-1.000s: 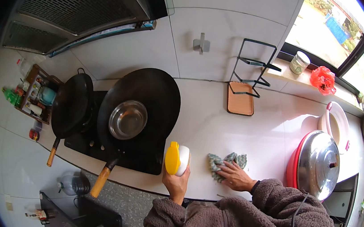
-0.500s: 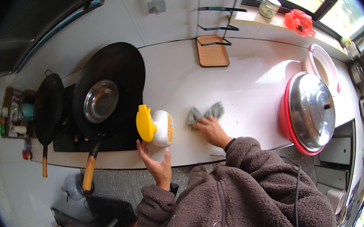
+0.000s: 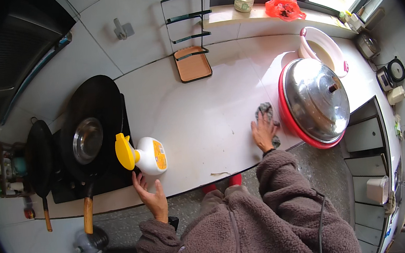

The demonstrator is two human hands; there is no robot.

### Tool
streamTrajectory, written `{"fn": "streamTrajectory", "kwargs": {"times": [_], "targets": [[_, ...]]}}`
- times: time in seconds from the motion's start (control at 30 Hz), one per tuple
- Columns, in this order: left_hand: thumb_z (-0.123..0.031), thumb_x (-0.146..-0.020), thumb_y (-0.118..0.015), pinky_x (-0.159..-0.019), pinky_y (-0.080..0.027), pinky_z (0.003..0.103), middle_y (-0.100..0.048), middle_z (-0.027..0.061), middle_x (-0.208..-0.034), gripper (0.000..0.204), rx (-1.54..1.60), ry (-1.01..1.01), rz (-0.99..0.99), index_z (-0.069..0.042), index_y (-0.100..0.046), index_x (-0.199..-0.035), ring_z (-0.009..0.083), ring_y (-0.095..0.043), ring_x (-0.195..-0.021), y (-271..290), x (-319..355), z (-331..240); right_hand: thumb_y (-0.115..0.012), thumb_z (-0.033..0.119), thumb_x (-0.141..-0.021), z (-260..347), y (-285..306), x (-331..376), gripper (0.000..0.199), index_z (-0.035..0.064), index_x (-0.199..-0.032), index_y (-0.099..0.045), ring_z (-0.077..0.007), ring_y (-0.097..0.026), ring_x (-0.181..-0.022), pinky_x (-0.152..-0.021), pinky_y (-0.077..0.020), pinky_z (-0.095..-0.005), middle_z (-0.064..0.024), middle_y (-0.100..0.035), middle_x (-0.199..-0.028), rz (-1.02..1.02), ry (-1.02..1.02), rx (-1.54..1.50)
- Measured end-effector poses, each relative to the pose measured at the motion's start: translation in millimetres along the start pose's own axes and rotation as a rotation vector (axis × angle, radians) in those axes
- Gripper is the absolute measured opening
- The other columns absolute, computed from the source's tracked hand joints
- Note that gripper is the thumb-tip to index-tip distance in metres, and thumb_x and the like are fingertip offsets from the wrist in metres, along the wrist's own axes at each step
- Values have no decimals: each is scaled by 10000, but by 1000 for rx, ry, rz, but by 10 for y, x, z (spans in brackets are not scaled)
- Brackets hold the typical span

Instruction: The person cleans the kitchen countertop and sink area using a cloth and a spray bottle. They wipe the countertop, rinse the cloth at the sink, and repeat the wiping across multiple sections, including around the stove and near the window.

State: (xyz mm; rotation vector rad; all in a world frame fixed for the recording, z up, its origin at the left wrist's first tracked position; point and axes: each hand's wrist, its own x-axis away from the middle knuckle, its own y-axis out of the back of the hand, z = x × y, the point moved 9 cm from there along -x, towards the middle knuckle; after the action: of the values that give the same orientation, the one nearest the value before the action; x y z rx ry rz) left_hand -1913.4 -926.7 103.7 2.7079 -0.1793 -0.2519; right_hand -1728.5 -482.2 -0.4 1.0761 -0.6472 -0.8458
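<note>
Grey crumpled cloth (image 3: pixel 267 115) has slid right under our flat right hand (image 3: pixel 263 132), beside red basin (image 3: pixel 290 126); left hand (image 3: pixel 151 197) released white spray bottle (image 3: pixel 148 155), grip open on white table (image 3: pixel 201 116).

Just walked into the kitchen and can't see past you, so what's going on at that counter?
A person is wiping the white counter. The right hand presses a grey cloth flat beside the red basin covered by a steel lid. The left hand rests open at the counter's front edge, just below a white spray bottle with a yellow trigger, lying beside the stove.
</note>
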Motion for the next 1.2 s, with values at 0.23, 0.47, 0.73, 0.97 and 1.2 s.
{"fn": "streamTrajectory", "kwargs": {"times": [0.23, 0.47, 0.73, 0.97, 1.2], "targets": [[24, -787, -619, -1016, -394, 439, -488, 187, -1313, 760, -50, 22, -20, -64, -281, -1462, 320, -511, -1166, -43, 289, -129, -396, 392, -986, 1557, -702, 744, 501, 163, -1431, -431, -323, -180, -1450, -1160, -91, -565, -40, -248, -1573, 264, 646, -108], [37, -782, -626, -991, -418, 432, -482, 183, -1313, 762, -102, 44, -85, -85, -300, -1461, 319, -516, -1161, 115, 758, -247, -514, -100, -720, 1669, -124, 1191, 434, 56, -1091, -674, -353, -595, -1017, -941, -453, -433, -138, -682, -1074, 170, 721, -698], [2, -799, -623, -974, -434, 424, -495, 183, -1312, 738, -129, 142, -118, -82, -305, -1459, 316, -536, -1145, 444, 1148, -18, -461, -104, -751, 2065, 81, 1784, 581, -44, -1329, -459, -414, -541, -1112, -976, -439, -453, -274, -553, -1249, 179, 771, -738], [12, -808, -608, -964, -440, 409, -493, 176, -1306, 700, -109, 50, -10, -72, -326, -1444, 305, -542, -1131, 462, 899, 27, -522, 284, -901, 2655, -851, 2383, 600, 16, -1423, -395, -312, -158, -1458, -1166, -94, -533, -149, -252, -1552, 113, 894, -54], [17, -807, -608, -952, -450, 401, -505, 179, -1281, 687, -80, 83, 102, -70, -342, -1435, 299, -554, -1107, 500, 613, 305, -407, 396, -974, 2151, -792, 1859, 628, 105, -1511, -259, -261, -42, -1487, -1179, 31, -499, -106, -133, -1600, 62, 597, 56]]}}
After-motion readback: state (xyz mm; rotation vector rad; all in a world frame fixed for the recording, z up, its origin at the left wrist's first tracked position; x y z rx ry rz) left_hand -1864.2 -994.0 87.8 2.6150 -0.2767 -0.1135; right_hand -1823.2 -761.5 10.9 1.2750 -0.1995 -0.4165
